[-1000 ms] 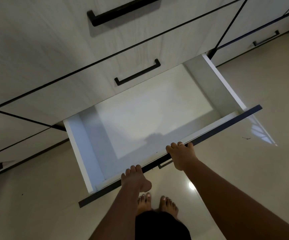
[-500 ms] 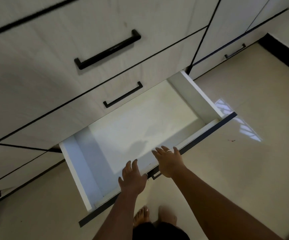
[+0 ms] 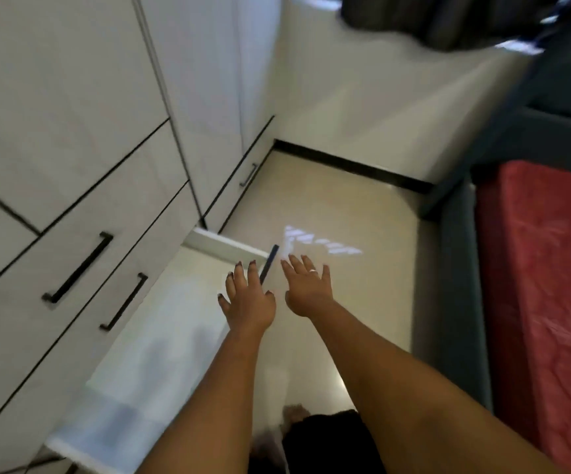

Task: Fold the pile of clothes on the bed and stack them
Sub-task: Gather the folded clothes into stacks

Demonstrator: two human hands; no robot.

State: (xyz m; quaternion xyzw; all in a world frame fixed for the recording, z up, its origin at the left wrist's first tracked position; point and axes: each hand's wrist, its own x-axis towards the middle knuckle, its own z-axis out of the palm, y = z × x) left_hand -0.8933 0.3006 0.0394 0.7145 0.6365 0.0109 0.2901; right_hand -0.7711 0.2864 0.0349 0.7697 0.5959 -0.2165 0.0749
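Far left: pale wardrobe (image 3: 72, 114) with black bar handles, two drawer fronts flush. Below them the bottom drawer (image 3: 161, 330) stands open, nothing visible inside, jutting across the floor; its dark front edge (image 3: 269, 265) runs away from the viewer. Left hand (image 3: 248, 304) hovers at that front corner, fingers straight and spread, holding nothing; contact with the drawer cannot be told. Right hand (image 3: 308, 292) just beside it over bare tile (image 3: 362, 206), fingers also splayed and empty, ring on one finger. Feet at the bottom edge, blurred. Right of the hands a strip of open floor, then the dark frame (image 3: 448, 302) of the bed (image 3: 537, 319), red cover on top, long side running away from the viewer, parallel to the drawer front. Pile of clothes not in view; by the task it lies on the bed, so to the right of both hands, right hand the nearer. Judgement: the turn goes rightward across the floor strip. Room is narrow, with the drawer's jutting corner behind the left side and the frame edge low ahead, both shin hazards
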